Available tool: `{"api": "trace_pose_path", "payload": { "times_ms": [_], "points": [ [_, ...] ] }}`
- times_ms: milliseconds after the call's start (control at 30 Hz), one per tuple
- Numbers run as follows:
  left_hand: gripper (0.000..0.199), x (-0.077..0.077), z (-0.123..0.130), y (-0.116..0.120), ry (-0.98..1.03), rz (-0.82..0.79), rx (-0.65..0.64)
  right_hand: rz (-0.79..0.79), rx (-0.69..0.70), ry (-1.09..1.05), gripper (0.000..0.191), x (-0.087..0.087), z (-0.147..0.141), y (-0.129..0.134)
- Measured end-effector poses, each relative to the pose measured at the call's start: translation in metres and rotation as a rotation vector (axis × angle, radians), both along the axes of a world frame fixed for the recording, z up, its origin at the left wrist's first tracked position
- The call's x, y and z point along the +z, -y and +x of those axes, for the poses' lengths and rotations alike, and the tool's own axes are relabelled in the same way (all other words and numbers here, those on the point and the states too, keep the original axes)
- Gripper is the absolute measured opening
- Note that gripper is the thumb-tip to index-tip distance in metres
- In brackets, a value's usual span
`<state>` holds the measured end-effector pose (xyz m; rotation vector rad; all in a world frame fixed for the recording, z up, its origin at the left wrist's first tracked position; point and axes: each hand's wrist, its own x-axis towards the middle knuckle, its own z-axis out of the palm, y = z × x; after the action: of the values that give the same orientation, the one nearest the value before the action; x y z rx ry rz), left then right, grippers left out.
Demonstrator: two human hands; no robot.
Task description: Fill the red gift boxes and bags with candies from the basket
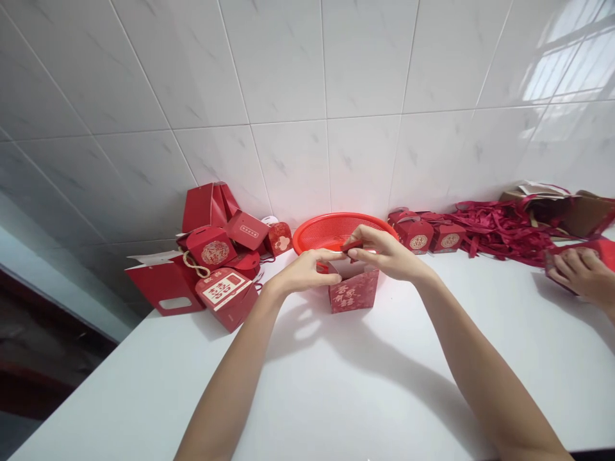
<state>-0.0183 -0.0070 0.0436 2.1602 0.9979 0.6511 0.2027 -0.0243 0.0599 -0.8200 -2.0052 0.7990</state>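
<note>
A red paper gift box (354, 294) with pale gold lettering stands upright on the white table, its top open and its white inside showing. At its left top edge, my left hand (305, 270) has thumb and fingers closed on the cardboard. My right hand (382, 255) reaches over from the other side, fingers pinched on a dark red piece (353, 246) at the top of the box. It looks like a flap, but the fingers partly cover it. Right behind the box lies a red plastic basket (343, 221), partly hidden by my hands.
Assorted red boxes (214, 250) are heaped at the left. By the tiled wall stand small red boxes (418, 235), beside a tangle of dark red ribbons (504, 227) and an open brown carton (571, 214). Another person's hand (579, 269) rests on a red item at the right.
</note>
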Motion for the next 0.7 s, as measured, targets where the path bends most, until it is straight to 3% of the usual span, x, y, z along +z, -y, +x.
{"api": "trace_pose_path", "payload": {
  "times_ms": [133, 367, 600, 700],
  "points": [
    [0.048, 0.001, 0.000, 0.000, 0.004, 0.004, -0.045, 0.106, -0.067, 0.169, 0.013, -0.001, 0.000, 0.000],
    [0.054, 0.001, -0.002, 0.001, 0.003, -0.054, -0.036, 0.150, -0.151, 0.126, 0.019, 0.006, 0.011, 0.002],
    [0.059, -0.008, -0.010, -0.012, 0.045, -0.156, -0.096, 0.051, -0.166, 0.193, 0.033, 0.004, 0.025, -0.002],
    [0.054, -0.016, -0.009, -0.019, 0.093, -0.128, -0.088, -0.009, -0.150, 0.246, 0.040, 0.000, 0.029, -0.007]
  ]
}}
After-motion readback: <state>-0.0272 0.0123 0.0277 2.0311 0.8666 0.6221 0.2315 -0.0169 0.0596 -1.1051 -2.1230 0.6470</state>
